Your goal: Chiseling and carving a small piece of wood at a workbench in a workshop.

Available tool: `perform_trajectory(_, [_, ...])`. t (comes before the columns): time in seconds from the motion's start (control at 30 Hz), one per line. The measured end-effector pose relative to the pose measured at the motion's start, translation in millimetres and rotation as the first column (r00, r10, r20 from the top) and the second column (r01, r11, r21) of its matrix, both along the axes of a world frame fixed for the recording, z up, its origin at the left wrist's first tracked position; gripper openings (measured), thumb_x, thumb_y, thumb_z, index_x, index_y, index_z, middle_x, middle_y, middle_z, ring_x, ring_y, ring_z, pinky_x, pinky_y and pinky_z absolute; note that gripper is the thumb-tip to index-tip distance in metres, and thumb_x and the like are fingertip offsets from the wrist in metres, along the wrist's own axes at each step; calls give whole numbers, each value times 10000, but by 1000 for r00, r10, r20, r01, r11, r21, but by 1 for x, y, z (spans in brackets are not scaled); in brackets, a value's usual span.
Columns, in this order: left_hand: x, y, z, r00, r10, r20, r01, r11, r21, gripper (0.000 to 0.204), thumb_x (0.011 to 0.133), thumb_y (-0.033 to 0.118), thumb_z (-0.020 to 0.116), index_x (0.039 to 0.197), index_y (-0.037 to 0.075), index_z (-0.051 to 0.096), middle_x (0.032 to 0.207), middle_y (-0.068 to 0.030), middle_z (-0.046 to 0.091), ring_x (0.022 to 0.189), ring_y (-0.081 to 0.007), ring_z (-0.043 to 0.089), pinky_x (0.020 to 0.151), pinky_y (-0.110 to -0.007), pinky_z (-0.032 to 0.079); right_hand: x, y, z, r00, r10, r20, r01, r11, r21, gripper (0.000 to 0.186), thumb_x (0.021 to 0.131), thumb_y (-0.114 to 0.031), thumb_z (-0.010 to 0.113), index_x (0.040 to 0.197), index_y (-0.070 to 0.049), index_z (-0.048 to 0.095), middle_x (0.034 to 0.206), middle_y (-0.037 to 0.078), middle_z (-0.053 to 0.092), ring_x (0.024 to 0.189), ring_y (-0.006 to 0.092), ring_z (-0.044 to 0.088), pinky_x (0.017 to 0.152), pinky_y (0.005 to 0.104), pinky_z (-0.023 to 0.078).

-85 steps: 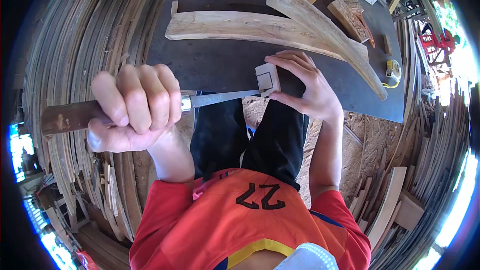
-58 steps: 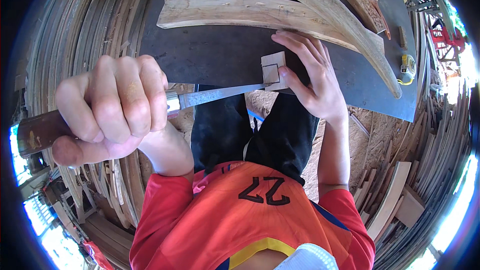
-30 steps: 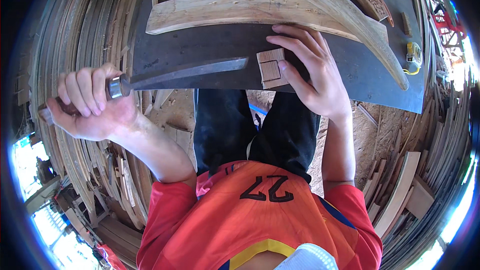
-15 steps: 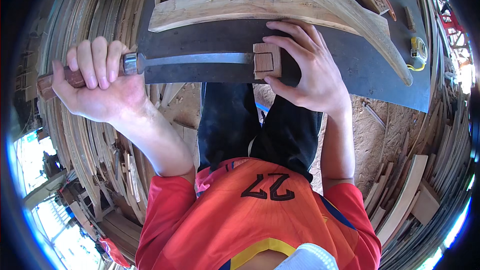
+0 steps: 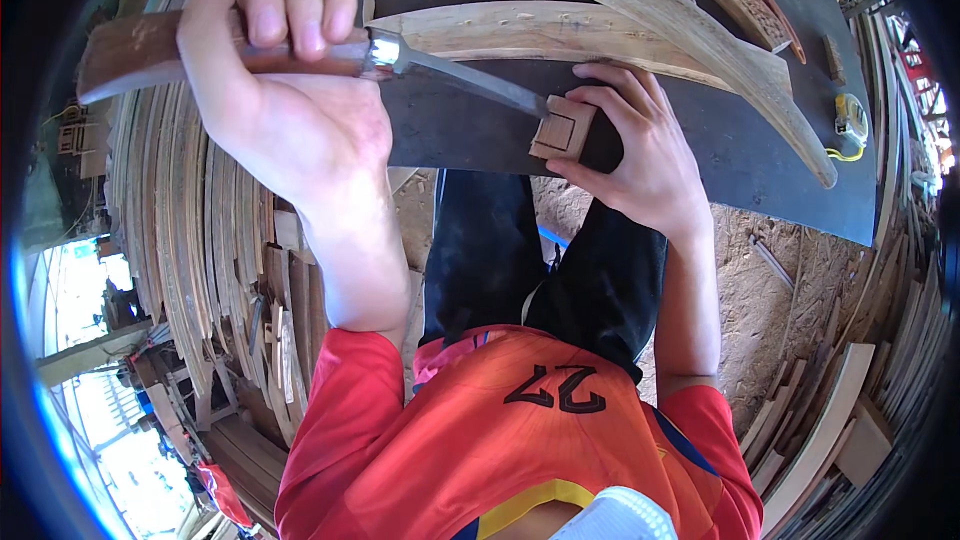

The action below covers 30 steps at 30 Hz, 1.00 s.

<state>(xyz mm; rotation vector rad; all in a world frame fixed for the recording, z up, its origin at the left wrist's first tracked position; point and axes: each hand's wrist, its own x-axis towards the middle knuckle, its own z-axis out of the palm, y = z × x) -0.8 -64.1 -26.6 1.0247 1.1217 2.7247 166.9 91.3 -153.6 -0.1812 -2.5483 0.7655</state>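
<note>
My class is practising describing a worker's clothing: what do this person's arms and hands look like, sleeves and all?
The left hand and right hand are bare, with no gloves, rings or watch visible. The left sleeve and right sleeve are short and red; a dark blue strip edges the right one.

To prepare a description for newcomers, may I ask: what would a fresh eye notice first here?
Probably first the chisel-like tool, upper left, its brown handle in the left fingers, its blade ending at a small marked wooden block between the right fingers. Next, the red-orange shirt at bottom centre and, upper right, a curved wooden piece crossing a pale board.
</note>
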Motion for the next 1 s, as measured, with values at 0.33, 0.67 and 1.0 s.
perform_trajectory(0.33, [-43,1,-1,863,-221,-454,97,955,-280,273,1011,350,604,1144,119,544,1146,-91,515,1097,-256,518,1048,-535,426,1,2,5,1000,-19,-13,19,1000,-9,535,740,-353,864,1148,-53,690,1298,110,611,1284,332,533,1120,435,433])
perform_trajectory(0.67, [-47,60,-3,482,-826,-292,762,560,-326,465,1119,511,311,846,167,464,536,67,411,413,-42,393,392,-165,341,1,2,7,1000,0,21,1,999,-36,547,723,-337,877,1150,-53,689,1322,112,604,1293,337,521,1119,440,431])
perform_trajectory(1.0, [8,80,21,636,-692,-341,518,710,-476,415,1047,155,565,646,131,458,439,41,429,308,-68,356,342,-238,257,-1,0,8,999,26,26,-25,999,-31,561,718,-345,887,1134,-31,680,1349,134,587,1301,360,511,1134,469,411])
